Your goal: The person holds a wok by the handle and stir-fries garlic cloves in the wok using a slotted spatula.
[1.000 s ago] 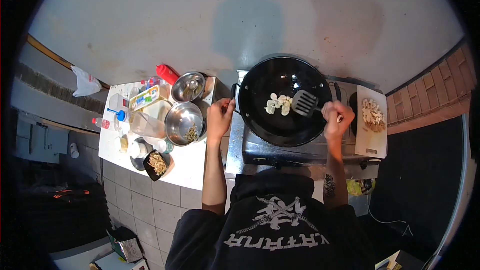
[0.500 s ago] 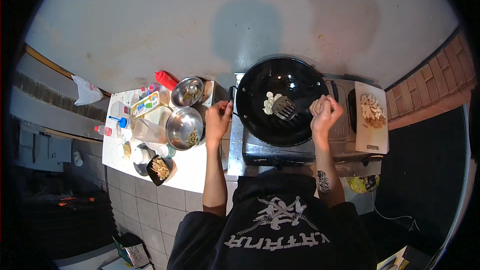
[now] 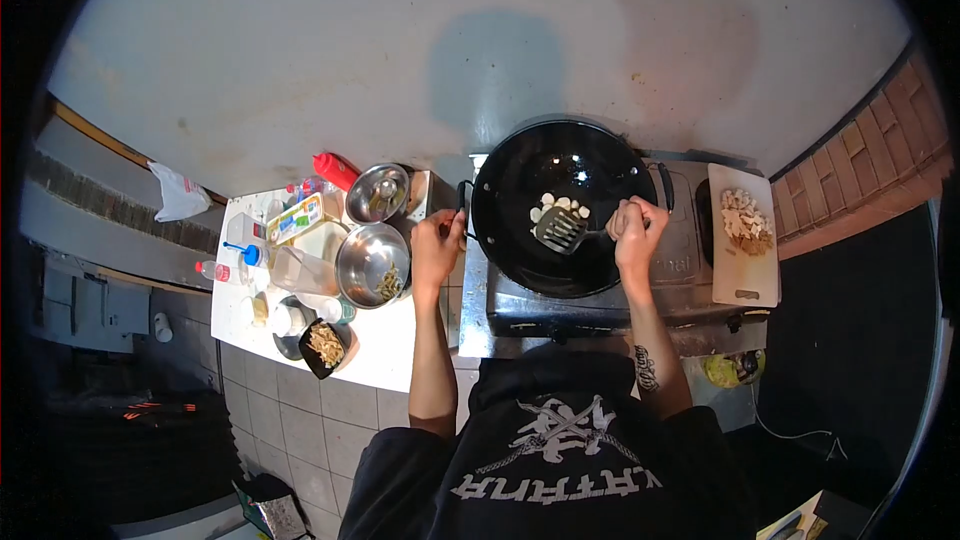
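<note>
A large black wok (image 3: 530, 155) sits on the steel stove (image 3: 640, 285). My left hand (image 3: 437, 245) is closed around the wok's left loop handle (image 3: 464, 198). In my right hand (image 3: 638, 230) is a slotted spatula (image 3: 561, 232), its flat head low inside the wok. Small white pieces (image 3: 547, 208), perhaps garlic cloves, lie in the middle of the wok, just beyond the spatula head and partly covered by it. The spatula's handle is mostly hidden by my fingers.
Right of the wok lies a cutting board (image 3: 745, 265) with chopped pale pieces (image 3: 742, 215). On the white table (image 3: 385, 350) at left stand two steel bowls (image 3: 362, 265), a red squeeze bottle (image 3: 335, 170), several containers and a black dish (image 3: 323, 365) of strips.
The spatula head has moved left and toward me, and the white pieces are now spread wider beyond it. My right hand has shifted slightly left. My left hand stays at the handle.
</note>
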Demonstrator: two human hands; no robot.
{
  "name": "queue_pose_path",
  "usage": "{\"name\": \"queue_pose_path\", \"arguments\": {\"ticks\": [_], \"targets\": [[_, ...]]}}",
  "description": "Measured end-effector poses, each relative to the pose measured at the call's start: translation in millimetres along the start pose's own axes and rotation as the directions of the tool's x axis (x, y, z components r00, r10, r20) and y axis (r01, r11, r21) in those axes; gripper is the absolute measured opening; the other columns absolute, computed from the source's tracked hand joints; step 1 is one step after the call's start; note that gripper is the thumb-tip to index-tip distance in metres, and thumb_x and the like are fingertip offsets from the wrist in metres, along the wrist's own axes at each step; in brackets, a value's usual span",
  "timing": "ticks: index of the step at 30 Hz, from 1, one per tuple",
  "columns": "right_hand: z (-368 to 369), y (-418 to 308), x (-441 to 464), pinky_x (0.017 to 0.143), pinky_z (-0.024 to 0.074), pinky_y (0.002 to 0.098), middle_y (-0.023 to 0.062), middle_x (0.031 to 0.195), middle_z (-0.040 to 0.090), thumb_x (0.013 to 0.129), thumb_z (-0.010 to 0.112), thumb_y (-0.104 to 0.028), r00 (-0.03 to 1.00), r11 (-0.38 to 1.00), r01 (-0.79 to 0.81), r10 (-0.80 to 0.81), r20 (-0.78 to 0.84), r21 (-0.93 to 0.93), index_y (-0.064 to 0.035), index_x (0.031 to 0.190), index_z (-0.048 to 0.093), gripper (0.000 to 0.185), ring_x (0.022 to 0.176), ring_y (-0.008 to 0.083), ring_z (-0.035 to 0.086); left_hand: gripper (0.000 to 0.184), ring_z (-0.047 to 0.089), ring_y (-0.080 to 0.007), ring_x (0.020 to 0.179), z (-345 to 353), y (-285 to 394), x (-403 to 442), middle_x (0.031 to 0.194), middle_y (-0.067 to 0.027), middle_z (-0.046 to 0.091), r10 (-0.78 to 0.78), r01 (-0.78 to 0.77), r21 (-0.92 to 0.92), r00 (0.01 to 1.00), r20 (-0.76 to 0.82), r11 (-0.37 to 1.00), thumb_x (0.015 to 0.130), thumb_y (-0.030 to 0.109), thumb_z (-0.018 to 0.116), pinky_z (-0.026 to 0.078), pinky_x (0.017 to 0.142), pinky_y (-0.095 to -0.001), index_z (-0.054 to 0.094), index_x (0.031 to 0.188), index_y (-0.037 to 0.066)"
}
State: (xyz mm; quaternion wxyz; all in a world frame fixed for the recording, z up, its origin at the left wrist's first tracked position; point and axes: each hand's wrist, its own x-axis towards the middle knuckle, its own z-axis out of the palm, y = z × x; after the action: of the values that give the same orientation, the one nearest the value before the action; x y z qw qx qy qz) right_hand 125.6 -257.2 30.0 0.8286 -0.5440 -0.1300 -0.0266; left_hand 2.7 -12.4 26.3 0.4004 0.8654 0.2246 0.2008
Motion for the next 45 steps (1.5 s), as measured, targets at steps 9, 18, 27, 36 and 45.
{"name": "queue_pose_path", "arguments": {"ticks": [9, 18, 27, 36, 45], "targets": [[14, -6, 14, 0.039, 0.0193, 0.0246, -0.0036, 0.047, 0.032, 0.085, 0.048, 0.002, 1.000, 0.987, 0.028, -0.028, -0.003, 0.157, -0.0078, 0.053, 0.033, 0.038, 0.039, 0.0041, 0.029, 0.028, 0.060, -0.0150, 0.052, 1, -2, -2, 0.062, -0.0111, 0.062, 0.071, -0.072, -0.014, 0.996, -0.058, 0.997, 0.089, 0.022, 0.061, 0.044, 0.052, -0.0289, 0.066, 0.089, -0.006], [17, 14, 12, 0.040, 0.0225, 0.0252, -0.0036, 0.047, 0.036, 0.081, 0.051, 0.002, 0.999, 0.996, -0.037, 0.037, -0.010, -0.081, -0.0049, 0.051, 0.035, 0.035, 0.041, 0.0045, 0.035, 0.033, 0.060, -0.0241, 0.062, -5, 10, -3, 0.068, -0.0177, 0.063, -0.061, 0.062, -0.030, 0.998, 0.031, 0.998, 0.089, 0.026, 0.062, 0.045, 0.062, -0.0346, 0.066, 0.087, -0.006], [12, -12, 14, 0.038, 0.0177, 0.0250, -0.0041, 0.048, 0.024, 0.084, 0.043, 0.006, 0.972, 0.976, 0.145, -0.172, 0.161, 0.165, -0.0092, 0.055, 0.026, 0.037, 0.039, 0.0055, 0.023, 0.029, 0.057, -0.0145, 0.045, 2, -6, 0, 0.057, -0.0089, 0.059, 0.073, -0.073, -0.043, 0.997, -0.010, 0.996, 0.090, 0.023, 0.060, 0.042, 0.048, -0.0296, 0.065, 0.085, -0.005], [20, -78, 49, 0.043, 0.0244, 0.0337, 0.0129, 0.048, 0.029, 0.074, 0.058, -0.001, 0.788, 0.729, 0.518, -0.204, 0.581, -0.448, 0.0018, 0.054, 0.034, 0.032, 0.041, 0.0162, 0.028, 0.028, 0.052, -0.0174, 0.049, 1, -11, 4, 0.057, -0.0122, 0.057, 0.070, -0.070, 0.042, 0.997, 0.017, 0.997, 0.088, 0.024, 0.062, 0.040, 0.051, -0.0332, 0.065, 0.084, -0.003], [15, 4, 32, 0.044, 0.0229, 0.0303, 0.0041, 0.048, 0.026, 0.076, 0.057, 0.002, 0.945, 0.905, 0.281, -0.202, 0.258, -0.320, 0.0016, 0.054, 0.032, 0.034, 0.048, 0.0063, 0.029, 0.028, 0.053, -0.0205, 0.050, 0, -9, 3, 0.059, -0.0136, 0.058, 0.072, -0.072, 0.041, 0.997, 0.006, 0.997, 0.088, 0.024, 0.061, 0.042, 0.052, -0.0343, 0.065, 0.085, -0.004]]}}
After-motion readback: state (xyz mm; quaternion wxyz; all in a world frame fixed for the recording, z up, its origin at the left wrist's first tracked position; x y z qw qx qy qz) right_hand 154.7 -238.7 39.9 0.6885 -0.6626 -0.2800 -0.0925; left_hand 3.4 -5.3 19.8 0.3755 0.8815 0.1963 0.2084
